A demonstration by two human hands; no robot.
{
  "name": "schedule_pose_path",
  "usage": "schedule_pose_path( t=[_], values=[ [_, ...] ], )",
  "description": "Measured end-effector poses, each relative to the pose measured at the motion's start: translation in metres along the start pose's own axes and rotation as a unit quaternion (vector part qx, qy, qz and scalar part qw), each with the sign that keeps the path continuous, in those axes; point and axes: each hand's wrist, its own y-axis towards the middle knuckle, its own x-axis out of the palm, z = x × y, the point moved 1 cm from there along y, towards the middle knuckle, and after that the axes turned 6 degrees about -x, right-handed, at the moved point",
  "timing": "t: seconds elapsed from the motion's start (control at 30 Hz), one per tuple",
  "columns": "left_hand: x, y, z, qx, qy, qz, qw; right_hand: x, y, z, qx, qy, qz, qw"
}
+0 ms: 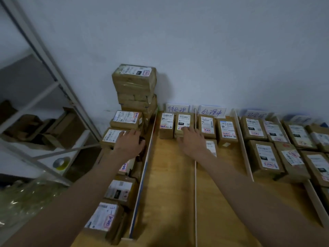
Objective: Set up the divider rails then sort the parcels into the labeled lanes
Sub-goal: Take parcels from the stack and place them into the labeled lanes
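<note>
White divider rails (pixel 195 168) split the wooden table (pixel 169 184) into lanes, with handwritten lane labels (pixel 176 108) against the wall. My right hand (pixel 193 140) lies flat, fingertips on a brown parcel (pixel 183 123) in the first lane, next to another parcel (pixel 166 124). My left hand (pixel 129 142) rests palm-down on a parcel (pixel 111 137) in the unsorted pile left of the leftmost rail (pixel 142 175); whether it grips is unclear. A tall parcel stack (pixel 136 88) rises behind it. More parcels (pixel 207 127) fill the lanes to the right.
A metal shelving rack (pixel 44 104) with cardboard and a tape roll (pixel 61 163) stands at the left. The white wall (pixel 195 50) closes the back. Bare wood shows in the near half of the first two lanes. Crowded parcels (pixel 267 157) cover the right side.
</note>
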Motion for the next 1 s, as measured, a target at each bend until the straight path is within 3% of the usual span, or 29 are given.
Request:
schedule_pose_path(
  t=[0.37,0.7,0.83,1.0],
  values=[
    [-0.042,0.075,-0.125,0.04,0.026,0.014,0.999,-0.007,0.064,-0.117,0.049,0.032,0.022,0.998],
    [-0.109,0.175,-0.158,0.063,-0.023,0.061,0.996,-0.055,0.154,-0.151,0.049,0.03,0.06,0.997],
    [-0.127,0.214,-0.15,0.024,-0.107,0.065,0.992,-0.064,0.201,-0.156,0.08,0.124,0.08,0.986],
    [-0.124,0.246,-0.131,-0.062,-0.252,0.037,0.965,-0.066,0.241,-0.159,0.145,0.291,0.084,0.942]
  ],
)
